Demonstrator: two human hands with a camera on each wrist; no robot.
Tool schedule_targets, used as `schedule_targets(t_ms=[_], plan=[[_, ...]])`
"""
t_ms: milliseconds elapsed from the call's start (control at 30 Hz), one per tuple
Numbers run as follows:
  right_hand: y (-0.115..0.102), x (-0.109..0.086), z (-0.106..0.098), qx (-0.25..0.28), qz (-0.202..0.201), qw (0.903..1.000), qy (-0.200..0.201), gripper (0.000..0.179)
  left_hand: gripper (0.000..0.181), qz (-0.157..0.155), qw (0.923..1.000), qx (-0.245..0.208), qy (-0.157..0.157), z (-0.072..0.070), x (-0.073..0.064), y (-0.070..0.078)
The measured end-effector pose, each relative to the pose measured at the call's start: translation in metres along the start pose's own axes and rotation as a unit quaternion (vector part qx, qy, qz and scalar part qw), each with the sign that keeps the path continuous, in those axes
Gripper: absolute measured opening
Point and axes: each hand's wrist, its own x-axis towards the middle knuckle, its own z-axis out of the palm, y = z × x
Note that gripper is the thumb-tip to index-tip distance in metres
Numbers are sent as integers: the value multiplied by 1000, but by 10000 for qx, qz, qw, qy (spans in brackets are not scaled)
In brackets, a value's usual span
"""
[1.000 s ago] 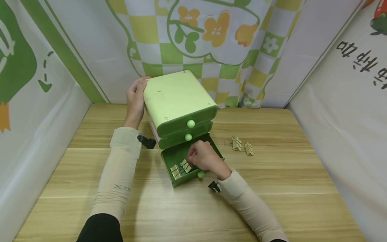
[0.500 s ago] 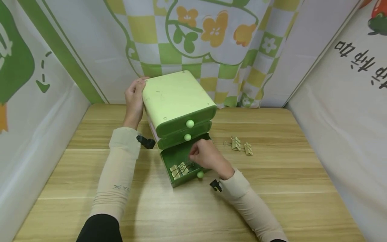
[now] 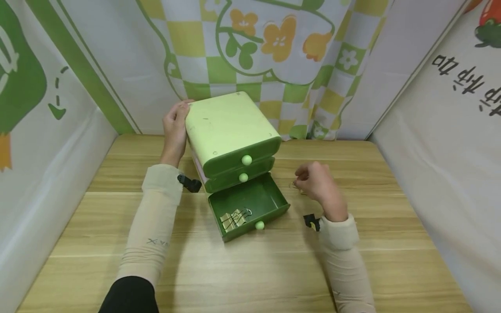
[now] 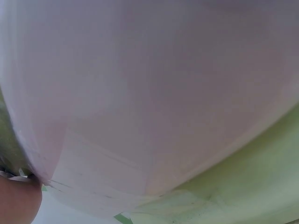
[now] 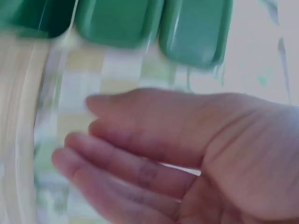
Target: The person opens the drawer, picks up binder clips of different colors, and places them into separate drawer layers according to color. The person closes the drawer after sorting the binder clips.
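A light green drawer cabinet (image 3: 232, 124) stands on the table, its bottom drawer (image 3: 270, 195) pulled out. Two gold binder clips (image 3: 234, 218) lie in the drawer's front left corner. My left hand (image 3: 175, 130) grips the cabinet's rear left edge; the left wrist view shows mostly its pale side wall (image 4: 140, 93) close up. To the right of the drawer, my right hand (image 3: 318, 184) hovers over the table with nothing between its loosely bent fingers (image 5: 112, 158). Beneath it, only bits of the binder clips on the table show, such as a wire handle (image 3: 292, 185).
Two upper drawers with round knobs (image 3: 246, 160) stay pushed in above the bottom one. Wooden tabletop (image 3: 235, 278) extends in front and to both sides. Behind hangs a checked curtain (image 3: 223, 69), and a white wall panel (image 3: 442, 174) borders the right side.
My right hand has left the drawer, letting go of a binder clip there, and moved right over the clips on the table. My left hand has stayed at the cabinet.
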Motion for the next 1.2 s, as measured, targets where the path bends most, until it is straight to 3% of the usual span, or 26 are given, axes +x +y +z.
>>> schedule_targets(t_ms=[133, 333, 533, 1000, 1100, 1200], plan=[[30, 2, -14, -291, 313, 9991, 1, 29, 34, 5, 10000, 40, 3, 1, 0, 0], [60, 7, -20, -231, 538, 9970, -504, 32, 38, -58, 10000, 43, -38, 1, 0, -2], [74, 15, -16, -82, 698, 9929, -961, 38, 42, -25, 10000, -20, -91, -1, 0, -1], [99, 20, -19, -221, 817, 9899, -1133, 26, 40, 75, 10000, 29, -25, 0, -1, 1], [107, 21, -19, 61, 832, 9871, -1370, 26, 39, 67, 10000, 16, -9, 0, -1, 0], [115, 22, -19, 758, 882, 9790, -1674, 26, 38, 47, 10000, 14, 9, 0, 0, -1]])
